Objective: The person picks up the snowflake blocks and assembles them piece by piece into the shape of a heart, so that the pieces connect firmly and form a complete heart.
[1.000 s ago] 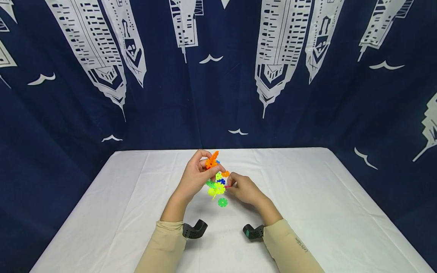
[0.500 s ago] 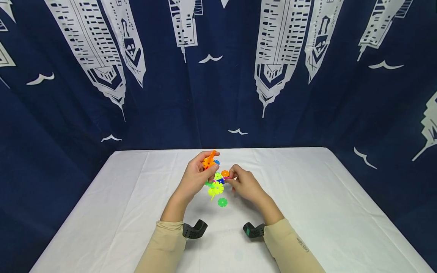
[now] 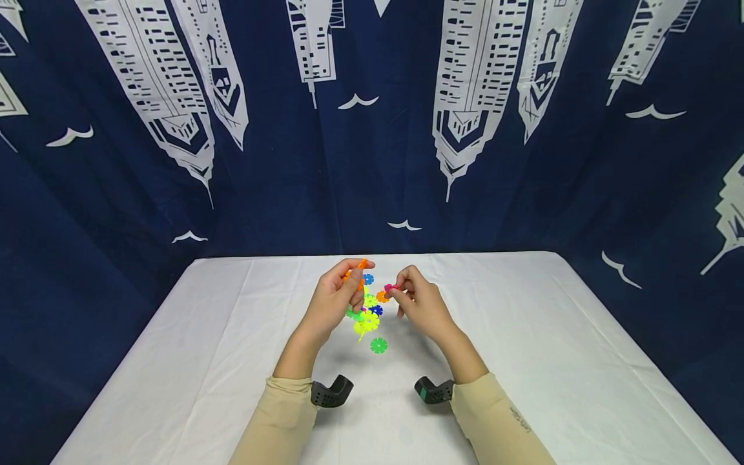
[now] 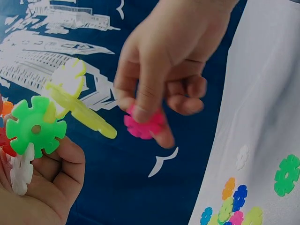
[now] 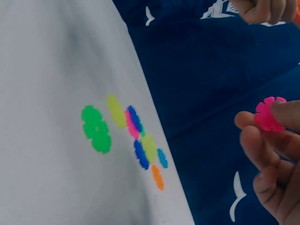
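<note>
My left hand (image 3: 334, 297) grips a joined cluster of notched plastic snowflake discs. In the left wrist view, the cluster shows a green disc (image 4: 21, 123), a white disc (image 4: 19, 176) and two yellow discs (image 4: 91, 121) slotted at angles, with red and orange parts at the frame's edge. My right hand (image 3: 429, 310) pinches a pink snowflake disc (image 4: 140, 129) between thumb and fingers. That pink disc is held in the air to the right of the cluster, apart from it. The palm side of the left hand's hold is partly hidden.
On the white-covered table (image 3: 232, 361) lie several loose discs: a green disc (image 3: 379, 346) nearest the person, an orange disc (image 5: 157, 177), dark blue, light blue, yellow and pink ones. A dark blue printed curtain (image 3: 325, 181) hangs behind the table.
My right hand has lifted the pink disc up and away from the loose pile. The left hand has turned the cluster slightly, so less of its orange part shows in the head view.
</note>
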`<state>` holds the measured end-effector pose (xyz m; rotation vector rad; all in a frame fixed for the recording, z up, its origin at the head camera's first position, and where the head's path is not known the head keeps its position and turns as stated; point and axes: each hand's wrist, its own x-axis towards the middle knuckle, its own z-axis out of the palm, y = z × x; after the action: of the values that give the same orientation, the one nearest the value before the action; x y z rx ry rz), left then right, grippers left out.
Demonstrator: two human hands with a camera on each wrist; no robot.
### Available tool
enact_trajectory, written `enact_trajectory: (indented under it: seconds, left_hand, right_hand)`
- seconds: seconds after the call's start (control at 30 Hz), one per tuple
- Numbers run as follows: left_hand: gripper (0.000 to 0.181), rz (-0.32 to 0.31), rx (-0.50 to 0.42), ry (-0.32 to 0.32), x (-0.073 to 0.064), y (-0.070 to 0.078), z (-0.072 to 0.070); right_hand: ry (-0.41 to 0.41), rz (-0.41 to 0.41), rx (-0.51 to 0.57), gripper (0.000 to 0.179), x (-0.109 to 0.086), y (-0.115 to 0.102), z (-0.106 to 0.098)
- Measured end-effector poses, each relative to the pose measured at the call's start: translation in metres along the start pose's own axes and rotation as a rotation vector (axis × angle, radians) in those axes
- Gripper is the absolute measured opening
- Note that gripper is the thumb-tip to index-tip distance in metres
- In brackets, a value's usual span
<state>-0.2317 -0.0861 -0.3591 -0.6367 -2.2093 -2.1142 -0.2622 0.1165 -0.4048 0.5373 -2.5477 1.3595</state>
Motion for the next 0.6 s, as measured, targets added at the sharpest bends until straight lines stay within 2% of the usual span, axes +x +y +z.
enact_trajectory:
  seconds: [0.3,0.6]
  left_hand:
    - [0.027,-0.019,-0.017,0.003,0.000,0.000,0.000]
    - [0.028,-0.039,-0.050,-0.013,-0.001,0.001,0.003]
  right_hand:
    - [0.119,-0.139,0.117,0.018,0.000,-0.017,-0.009]
    - [0.164,-0.167,0.183,0.020,-0.003,-0.025,-0.013]
